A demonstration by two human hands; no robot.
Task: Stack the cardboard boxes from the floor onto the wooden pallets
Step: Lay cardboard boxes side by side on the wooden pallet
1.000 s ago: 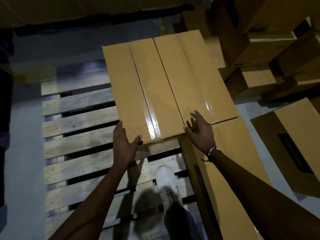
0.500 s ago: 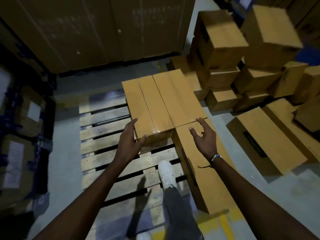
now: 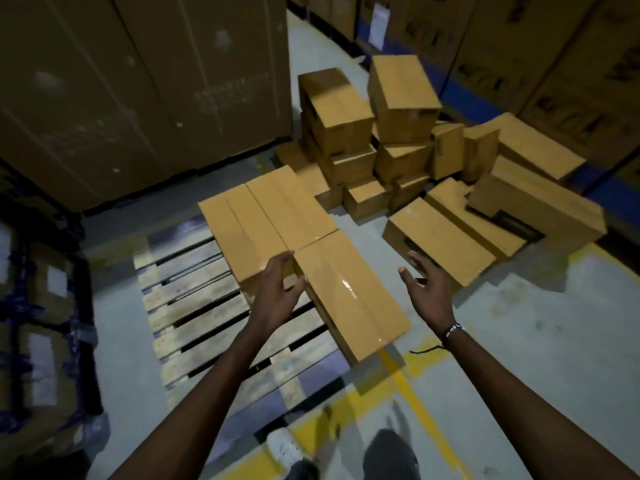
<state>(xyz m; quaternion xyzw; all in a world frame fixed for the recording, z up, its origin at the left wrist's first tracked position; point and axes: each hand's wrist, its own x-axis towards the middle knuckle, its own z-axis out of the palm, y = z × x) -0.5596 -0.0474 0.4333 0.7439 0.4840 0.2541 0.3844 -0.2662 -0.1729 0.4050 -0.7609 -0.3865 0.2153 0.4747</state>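
Observation:
A wooden pallet (image 3: pixel 194 303) lies on the floor ahead of me. Two flat cardboard boxes (image 3: pixel 263 216) sit side by side at its far right corner, and a third long box (image 3: pixel 349 296) lies along its right edge in front of them. My left hand (image 3: pixel 277 292) hovers with relaxed fingers over the seam between those boxes, holding nothing. Out in the air to the right of the long box, my right hand (image 3: pixel 427 292) is open and empty. A heap of loose cardboard boxes (image 3: pixel 398 154) stands on the floor beyond.
Tall wrapped cartons (image 3: pixel 145 84) wall off the back left. Dark wrapped bundles (image 3: pixel 38 306) line the left side. More large cartons (image 3: pixel 554 53) stand at the back right. Yellow floor lines (image 3: pixel 408 382) run under my feet. Flat boxes (image 3: pixel 446 244) lie right of the pallet.
Both hands have come off the boxes and drawn back. I have stepped back off the pallet, so the view has lifted and widened to show the heap of boxes.

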